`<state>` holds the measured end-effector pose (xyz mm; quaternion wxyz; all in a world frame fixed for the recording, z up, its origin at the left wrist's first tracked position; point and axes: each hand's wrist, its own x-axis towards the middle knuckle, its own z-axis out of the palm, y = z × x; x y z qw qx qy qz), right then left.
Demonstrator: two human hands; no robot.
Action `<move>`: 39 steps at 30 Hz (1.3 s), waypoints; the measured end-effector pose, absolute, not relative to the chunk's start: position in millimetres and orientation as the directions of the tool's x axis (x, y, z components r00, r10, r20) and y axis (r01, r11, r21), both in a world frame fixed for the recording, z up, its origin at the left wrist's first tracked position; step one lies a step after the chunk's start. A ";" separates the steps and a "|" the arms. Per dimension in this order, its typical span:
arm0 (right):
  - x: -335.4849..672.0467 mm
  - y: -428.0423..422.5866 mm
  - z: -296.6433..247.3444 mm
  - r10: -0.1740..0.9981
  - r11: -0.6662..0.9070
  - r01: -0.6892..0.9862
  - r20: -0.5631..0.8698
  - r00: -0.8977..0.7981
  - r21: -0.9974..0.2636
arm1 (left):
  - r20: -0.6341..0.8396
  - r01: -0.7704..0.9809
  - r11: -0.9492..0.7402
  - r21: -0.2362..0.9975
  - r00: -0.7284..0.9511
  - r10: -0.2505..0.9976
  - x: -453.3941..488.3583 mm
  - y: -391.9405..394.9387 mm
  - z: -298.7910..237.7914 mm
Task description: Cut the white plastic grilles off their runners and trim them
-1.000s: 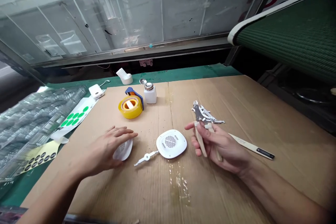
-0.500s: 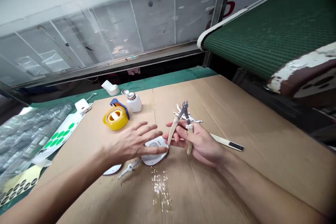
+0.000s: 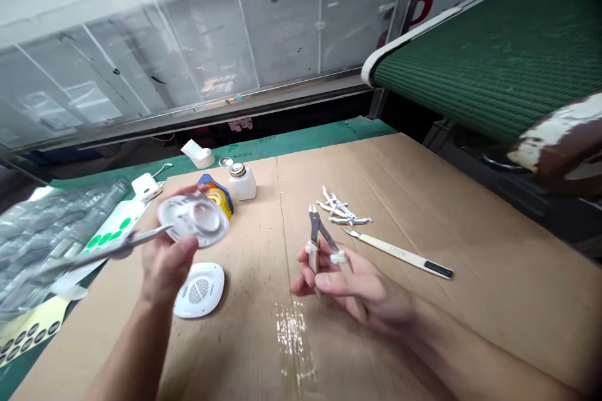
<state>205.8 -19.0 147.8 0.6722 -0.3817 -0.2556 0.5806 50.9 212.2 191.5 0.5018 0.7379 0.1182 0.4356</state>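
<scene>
My left hand is raised at the left, gripping a round white plastic cover with its hollow side showing. A long runner stem sticks out from the cover to the left, blurred by motion. Below it on the cardboard lies another white cover with small perforations. In my right hand are nippers with beige handles, their handles spread and tips pointing away from me. Beyond them sit a pile of white plastic runner scraps and a craft knife.
Cardboard covers the green table. Tape in a dispenser, a white pump bottle, a label roll and a white box stand at the back left. Plastic bags lie left; a conveyor belt rises right.
My left hand, open over the perforated cover before, has moved left and now lifts a cover with its runner. The perforated cover has shifted left. My right hand has lowered slightly with the nippers.
</scene>
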 end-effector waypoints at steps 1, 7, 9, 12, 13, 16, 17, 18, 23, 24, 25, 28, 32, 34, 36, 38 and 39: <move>200.9 -19.0 145.5 0.977 0.005 -0.579 -0.119 0.177 -0.815 | 0.460 -0.258 -0.389 0.884 0.622 0.634 48.8 204.7 181.6; 180.9 -18.3 139.9 0.964 -0.180 -0.413 -0.243 0.105 -0.893 | 0.187 0.161 -0.432 0.887 0.731 0.656 42.2 162.8 153.0; 177.7 -18.9 143.6 0.950 -0.255 -0.325 -0.298 0.090 -0.911 | 0.185 0.223 -0.482 0.847 0.727 0.661 39.9 155.8 153.3; 175.2 -20.7 150.6 0.927 -0.352 -0.231 -0.372 0.044 -0.907 | 0.181 0.190 -0.439 0.878 0.718 0.672 38.0 149.2 153.6; 175.0 -21.3 152.7 0.922 -0.373 -0.179 -0.386 0.041 -0.910 | 0.178 0.177 -0.424 0.888 0.718 0.673 38.0 147.7 153.3; 176.1 -22.4 158.6 0.915 -0.398 -0.010 -0.398 0.059 -0.917 | 0.174 0.163 -0.415 0.895 0.729 0.662 39.2 144.2 151.7; 177.0 -22.4 160.4 0.916 -0.399 0.018 -0.398 0.054 -0.917 | 0.176 0.161 -0.422 0.892 0.736 0.653 39.6 143.4 151.3; 178.0 -22.1 162.1 0.915 -0.403 0.028 -0.402 0.041 -0.915 | 0.182 0.157 -0.432 0.888 0.743 0.644 40.0 142.7 150.9; 181.5 -19.5 167.6 0.909 -0.416 0.043 -0.416 0.001 -0.908 | 0.202 0.141 -0.454 0.880 0.752 0.627 39.7 139.7 151.2; 181.7 -19.3 168.2 0.911 -0.412 0.054 -0.413 0.000 -0.910 | 0.201 0.145 -0.455 0.879 0.752 0.628 39.6 139.3 151.5; 181.6 -19.3 168.7 0.913 -0.407 0.064 -0.408 0.000 -0.911 | 0.200 0.148 -0.456 0.877 0.752 0.628 39.5 139.0 151.7; 180.6 -20.6 170.2 0.915 -0.404 0.077 -0.403 0.026 -0.911 | 0.201 0.154 -0.466 0.871 0.754 0.626 39.6 138.7 152.0; 179.7 -22.9 170.9 0.898 -0.440 0.102 -0.434 0.076 -0.892 | 0.233 0.156 -0.511 0.845 0.752 0.616 39.6 139.0 152.8; 179.7 -23.2 170.7 0.896 -0.444 0.118 -0.438 0.075 -0.888 | 0.256 0.159 -0.545 0.823 0.754 0.606 39.7 139.3 153.7; 179.7 -22.8 170.8 0.904 -0.427 0.123 -0.422 0.070 -0.896 | 0.271 0.160 -0.569 0.807 0.754 0.598 40.0 139.5 154.7; 179.3 -22.2 171.6 0.909 -0.417 0.125 -0.410 0.075 -0.900 | 0.274 0.161 -0.577 0.801 0.757 0.593 40.4 139.6 155.3; 179.0 -22.0 172.2 0.907 -0.420 0.127 -0.412 0.086 -0.899 | 0.274 0.160 -0.578 0.800 0.759 0.590 40.5 139.7 155.4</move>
